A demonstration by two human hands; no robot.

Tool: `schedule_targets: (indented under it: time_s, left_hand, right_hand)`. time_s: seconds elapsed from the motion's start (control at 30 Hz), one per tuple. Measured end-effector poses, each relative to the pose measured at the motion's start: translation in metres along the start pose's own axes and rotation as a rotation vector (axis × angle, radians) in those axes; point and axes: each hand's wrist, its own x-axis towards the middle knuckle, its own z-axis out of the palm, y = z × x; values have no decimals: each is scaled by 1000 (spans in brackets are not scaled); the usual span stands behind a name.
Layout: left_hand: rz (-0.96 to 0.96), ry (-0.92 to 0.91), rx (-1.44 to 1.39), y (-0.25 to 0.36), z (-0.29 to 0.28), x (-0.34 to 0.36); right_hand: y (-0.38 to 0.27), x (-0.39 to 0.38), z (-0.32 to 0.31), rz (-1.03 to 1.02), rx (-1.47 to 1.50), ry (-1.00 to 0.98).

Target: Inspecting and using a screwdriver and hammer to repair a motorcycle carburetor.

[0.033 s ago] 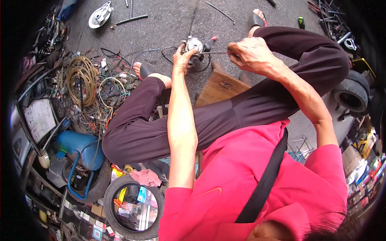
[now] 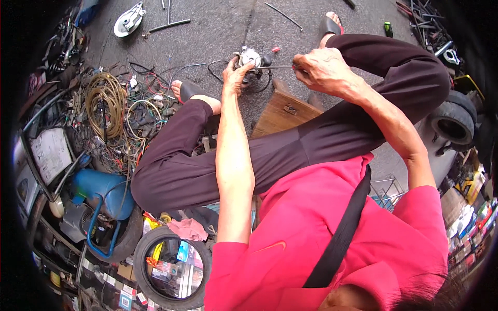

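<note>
A small round silver metal part (image 2: pixel 251 58), with darker pieces and a black cable about it, is held just above the ground between my feet. My left hand (image 2: pixel 236 76) is closed on its left side, thumb lying on its face. My right hand (image 2: pixel 324 71) is wrapped round the handle of a screwdriver (image 2: pixel 277 67), most of the handle hidden in the fist. Its thin shaft points left and reaches the lower right of the metal part. Whether the tip sits in a screw is too small to tell. A wooden box (image 2: pixel 282 111) stands just below.
Tangled wires (image 2: pixel 140 111) and a coiled hose (image 2: pixel 104 106) lie at left, above a blue compressor tank (image 2: pixel 104 192). A silver wheel hub part (image 2: pixel 128 20), a T-shaped bar (image 2: pixel 168 26) and a thin rod (image 2: pixel 284 16) lie farther off. Tyres (image 2: pixel 454 124) stand at right.
</note>
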Motion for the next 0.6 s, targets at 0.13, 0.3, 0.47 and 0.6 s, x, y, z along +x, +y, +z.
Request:
schedule_targets:
  time_s: [0.13, 0.3, 0.47, 0.6]
  left_hand:
    - [20, -29, 0, 2, -2, 2]
    - [84, -42, 68, -6, -8, 14]
    - [211, -76, 98, -12, -12, 30]
    - [208, -46, 68, -11, -12, 31]
  right_hand:
    - [3, 2, 5, -2, 5, -11]
    - [4, 11, 10, 44, -18, -48]
    - [4, 16, 14, 32, 31, -45]
    - [3, 17, 12, 14, 51, -54]
